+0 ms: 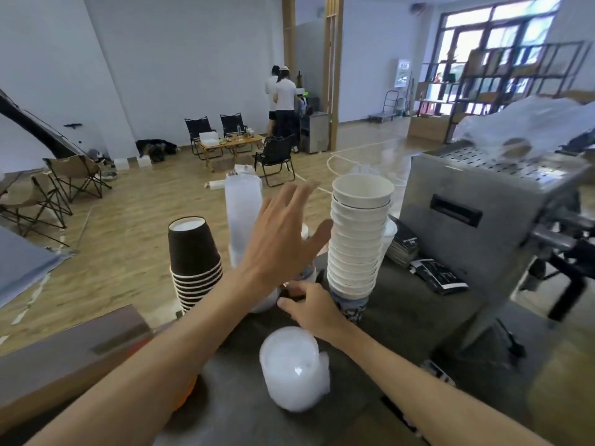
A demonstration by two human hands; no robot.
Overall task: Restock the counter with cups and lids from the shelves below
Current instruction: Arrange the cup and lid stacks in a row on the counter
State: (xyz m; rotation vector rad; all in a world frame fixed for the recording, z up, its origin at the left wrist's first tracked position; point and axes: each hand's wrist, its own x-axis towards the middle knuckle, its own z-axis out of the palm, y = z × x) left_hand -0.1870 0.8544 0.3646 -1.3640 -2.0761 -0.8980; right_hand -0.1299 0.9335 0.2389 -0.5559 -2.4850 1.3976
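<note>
- Both hands up: our right hand (314, 309) curls low around something small and dark at the foot of the white cup stack (357, 239), what exactly we can't tell; our left hand (283, 243) hovers spread and empty.
- Nearest us, the bagged lids (294, 370) lie loose on the counter (418, 317).
- Danger: that white tower leans, just beside our right knuckles; one nudge topples it.
- Further out, the black cup stack (193, 259) and clear cup sleeve (241, 214) flank the left hand.

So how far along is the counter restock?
Done: inverted black paper cups, tall white paper cup stack and frosted plastic cup stack stand on the dark counter. In hand: left hand open, right hand low behind. Left: bagged clear lids lying loose.
</note>
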